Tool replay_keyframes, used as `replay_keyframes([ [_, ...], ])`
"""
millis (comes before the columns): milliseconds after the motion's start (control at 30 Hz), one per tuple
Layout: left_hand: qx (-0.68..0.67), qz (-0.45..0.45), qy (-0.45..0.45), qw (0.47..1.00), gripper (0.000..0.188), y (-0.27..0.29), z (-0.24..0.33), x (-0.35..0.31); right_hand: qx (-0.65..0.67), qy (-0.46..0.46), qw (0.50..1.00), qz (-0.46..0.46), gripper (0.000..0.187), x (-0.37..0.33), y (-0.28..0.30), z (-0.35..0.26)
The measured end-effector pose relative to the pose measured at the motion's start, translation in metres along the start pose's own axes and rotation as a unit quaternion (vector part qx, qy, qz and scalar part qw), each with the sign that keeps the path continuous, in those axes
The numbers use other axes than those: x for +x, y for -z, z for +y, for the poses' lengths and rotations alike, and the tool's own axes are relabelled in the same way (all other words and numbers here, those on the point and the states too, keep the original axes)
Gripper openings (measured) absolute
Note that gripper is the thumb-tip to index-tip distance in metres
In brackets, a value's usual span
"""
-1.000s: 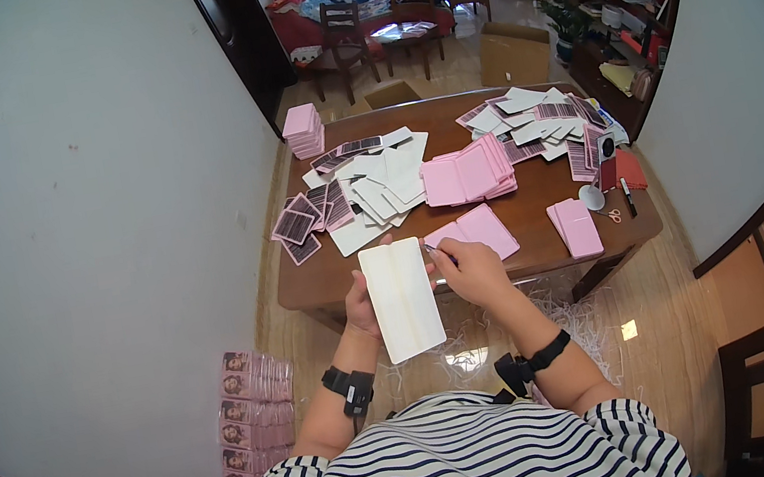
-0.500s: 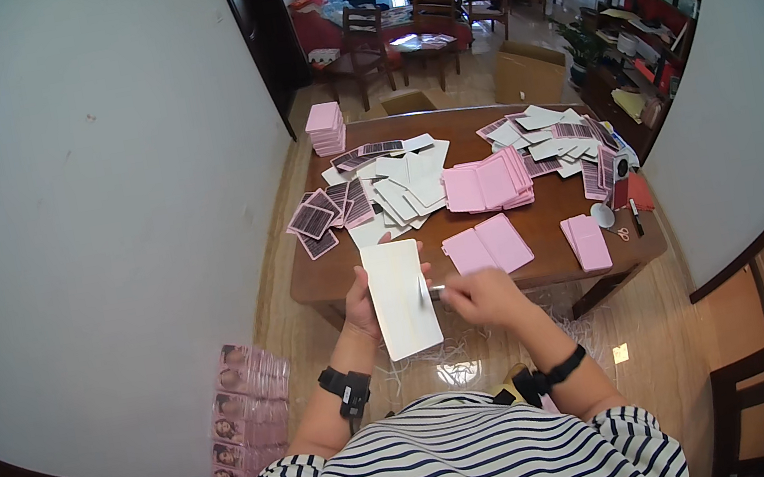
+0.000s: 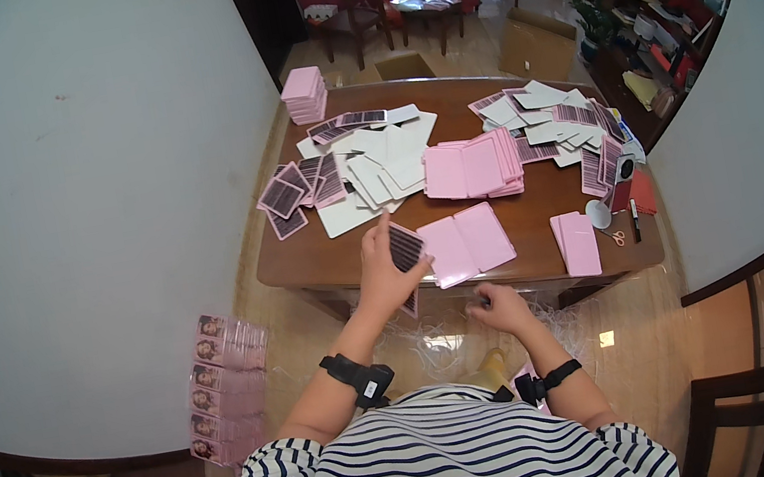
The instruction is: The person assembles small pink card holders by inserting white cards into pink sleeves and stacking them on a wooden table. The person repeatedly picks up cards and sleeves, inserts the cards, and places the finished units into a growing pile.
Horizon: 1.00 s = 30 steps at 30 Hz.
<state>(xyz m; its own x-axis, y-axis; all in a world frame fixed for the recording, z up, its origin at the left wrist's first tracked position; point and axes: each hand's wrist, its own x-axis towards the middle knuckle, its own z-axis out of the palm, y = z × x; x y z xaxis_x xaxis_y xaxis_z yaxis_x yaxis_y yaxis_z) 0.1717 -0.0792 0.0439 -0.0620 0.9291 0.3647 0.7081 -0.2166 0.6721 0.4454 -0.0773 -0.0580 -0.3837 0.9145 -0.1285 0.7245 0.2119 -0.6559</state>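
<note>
My left hand (image 3: 390,272) grips a tall flat panel (image 3: 407,247) by its edges at the table's front edge. The panel's dark striped, pink-bordered face shows beside the fingers; the hand covers much of it. Close to its right lies an open pink folder-like cover (image 3: 470,244). My right hand (image 3: 503,307) is in the air below the table's front edge, fingers curled in. A small dark bit shows at its fingertips, too small to name.
On the wooden table (image 3: 325,260) are white and striped panels (image 3: 389,158), stacked pink covers (image 3: 471,168), more panels (image 3: 560,123), a pink stack (image 3: 305,95), pink pieces (image 3: 577,244), scissors (image 3: 617,240) and a black pen (image 3: 635,221). Shredded strips (image 3: 428,332) and clear-wrapped packs (image 3: 225,386) lie on the floor.
The panel in my left hand showed its white face and now shows its striped one. My left hand has turned back-up and risen slightly. My right hand has moved lower, away from the panel.
</note>
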Motion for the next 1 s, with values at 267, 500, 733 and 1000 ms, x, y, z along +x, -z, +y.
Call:
replay_keyframes([
  [267, -0.357, 0.066, 0.365, 0.857, 0.078, -0.139, 0.019, 0.036, 0.398, 0.068, 0.914, 0.027, 0.040, 0.021, 0.061, 0.058],
  [500, -0.550, 0.004, 0.590, 0.591, 0.074, -0.203, 0.010, 0.033, 0.250, 0.011, 0.966, 0.067, 0.027, 0.024, 0.068, 0.107],
  [733, -0.464, 0.005, 0.661, 0.590, 0.073, -0.249, -0.016, -0.001, 0.077, 0.035, 0.978, 0.188, 0.015, 0.043, 0.095, 0.150],
  [1000, -0.478, -0.057, 0.704, 0.522, 0.048, -0.345, -0.032, 0.000, 0.336, -0.238, 0.901, 0.135, 0.015, 0.069, 0.125, 0.166],
])
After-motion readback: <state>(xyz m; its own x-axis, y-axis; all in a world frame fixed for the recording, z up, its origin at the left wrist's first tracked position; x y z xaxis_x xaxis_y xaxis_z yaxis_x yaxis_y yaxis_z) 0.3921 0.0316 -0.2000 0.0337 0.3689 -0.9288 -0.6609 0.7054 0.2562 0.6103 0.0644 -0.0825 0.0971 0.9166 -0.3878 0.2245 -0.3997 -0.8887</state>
